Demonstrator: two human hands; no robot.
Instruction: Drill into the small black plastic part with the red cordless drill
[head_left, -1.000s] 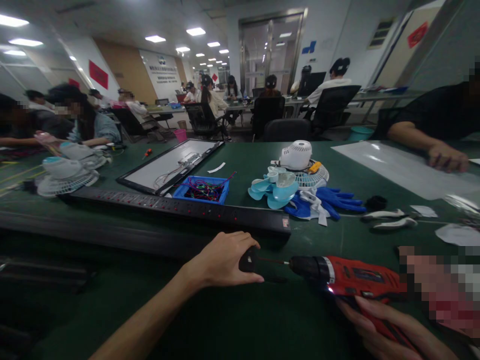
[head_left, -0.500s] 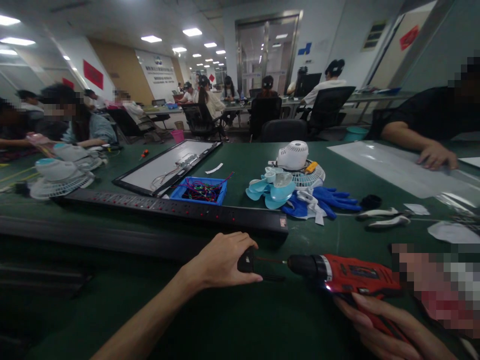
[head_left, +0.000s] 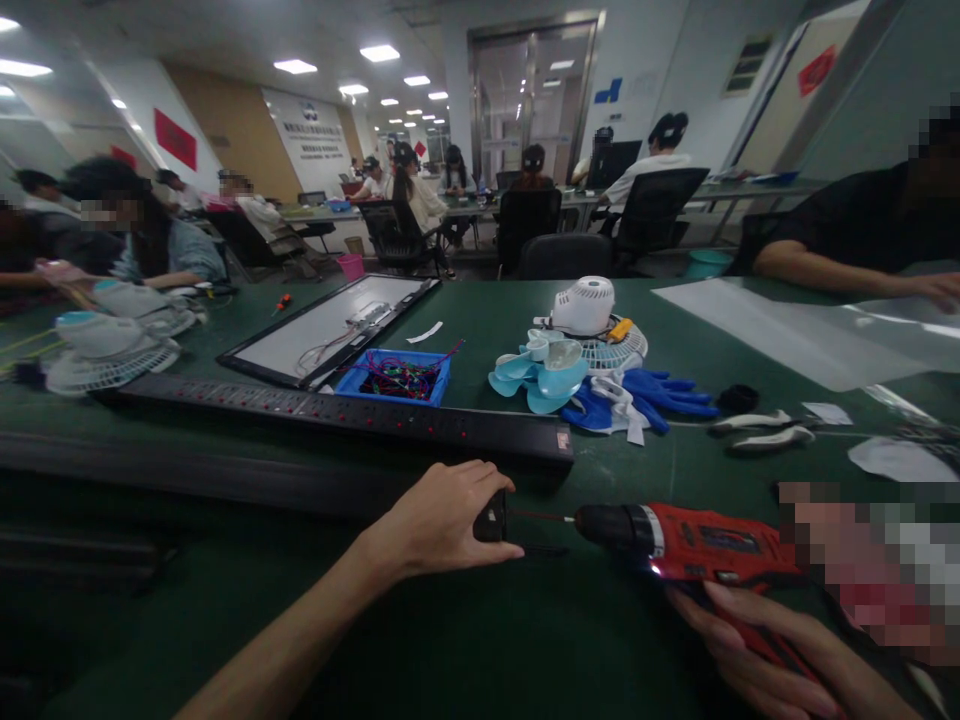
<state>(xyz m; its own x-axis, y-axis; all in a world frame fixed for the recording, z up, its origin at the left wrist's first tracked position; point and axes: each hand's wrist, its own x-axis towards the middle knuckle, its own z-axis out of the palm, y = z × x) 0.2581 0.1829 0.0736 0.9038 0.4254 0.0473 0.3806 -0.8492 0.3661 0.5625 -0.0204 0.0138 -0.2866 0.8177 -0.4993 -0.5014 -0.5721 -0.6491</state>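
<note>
My left hand (head_left: pixel 446 515) is wrapped over the right end of a long black bar (head_left: pixel 225 475) lying across the table, fingers above and thumb below. In my right hand (head_left: pixel 757 640) is a red cordless drill (head_left: pixel 720 545), held by its handle with its work light on. Its long thin bit (head_left: pixel 544 516) points left and reaches the end face of the bar; whether a screw sits at the tip I cannot make out. Parallel behind the bar lies a black power strip (head_left: pixel 345 415) with red switches or lights along it.
Beyond the strip are a blue tray (head_left: pixel 442 385) of wires, a framed panel (head_left: pixel 330 330), light-blue fan blades (head_left: pixel 540 375), a white fan (head_left: pixel 585 308), blue gloves (head_left: pixel 667 393) and pliers (head_left: pixel 765 437). A co-worker's arm (head_left: pixel 840 277) rests by a clear sheet (head_left: pixel 780 330) at right.
My hands, the drill and the bar stay almost in place; the view has shifted slightly. The co-worker's hand at the right has moved further right over the clear sheet.
</note>
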